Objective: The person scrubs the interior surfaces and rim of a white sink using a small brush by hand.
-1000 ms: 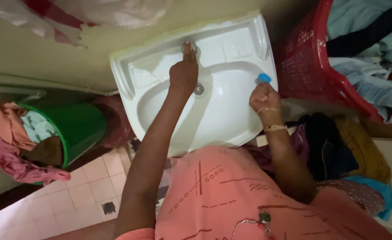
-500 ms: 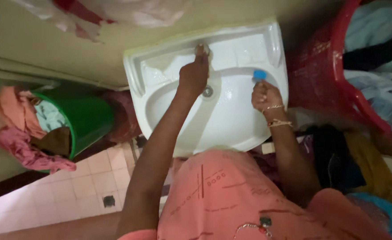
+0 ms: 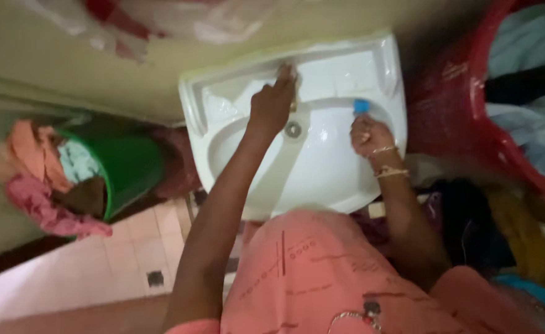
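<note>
Now left hand [image 3: 272, 102] grasping tap [image 3: 292, 79] at sink [image 3: 346, 179] back edge; right hand [image 3: 366, 133] clenched on blue scrubber [image 3: 361, 106] near right rim.

The left arm stretches straight forward, its hand [image 3: 272, 102] palm-down with fingers bent at the tips. The right hand [image 3: 368, 135] sits nearer, curled into a loose fist, wrist bent, bangles around it.
</note>
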